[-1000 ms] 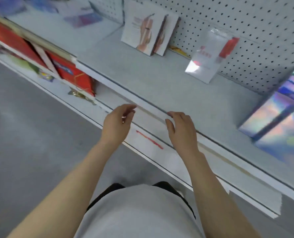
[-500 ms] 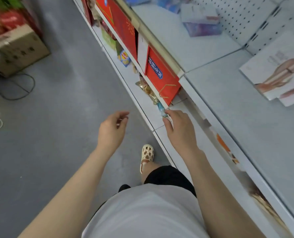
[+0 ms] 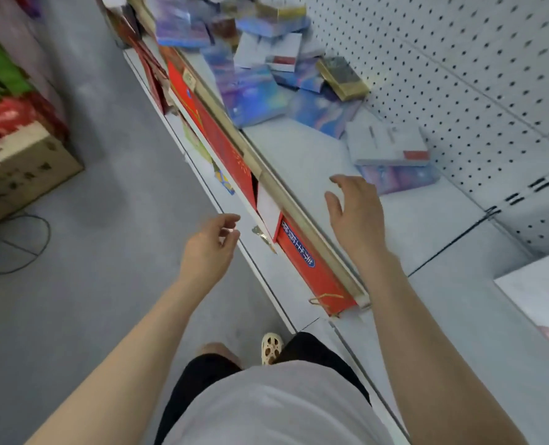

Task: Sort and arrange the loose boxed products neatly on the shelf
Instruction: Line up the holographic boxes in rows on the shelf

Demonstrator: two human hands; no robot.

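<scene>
The right hand [image 3: 355, 216] hangs over the front part of the shelf [image 3: 314, 162], its fingers [image 3: 339, 181] spread and loosely bent, holding nothing and touching nothing that can be made out. The left hand [image 3: 207, 248] is out over the grey floor [image 3: 90, 284], just in front of the shelf edge, its fingers [image 3: 231, 220] lightly curled toward the thumb with nothing between them.

Just beyond the right fingers lies a white box [image 3: 387, 144] with a small red patch, stacked on a purple-blue box [image 3: 398, 179]; the print on both is too blurred to read. Farther past them, toward the pegboard back wall [image 3: 459, 75], sits the loose heap of boxes [image 3: 260, 65]: blue and purple shimmering ones, white ones, and a gold box [image 3: 342, 78] tilted on top. The heap runs off the top edge and motion blur hides all its lettering.

Between the two hands, under the shelf's tan front rail [image 3: 298, 216], red boxes [image 3: 311, 271] stand on the lower shelf, mostly hidden by the rail. One bears a blue oval label with white characters, too soft to read.

Well to the left of the left fingers a cardboard carton [image 3: 19, 171] stands on the floor, cut off by the frame, its dark markings illegible. A thin cable [image 3: 26, 248] loops beside it. At the right edge a white flat pack [image 3: 542, 303] is cut off.
</scene>
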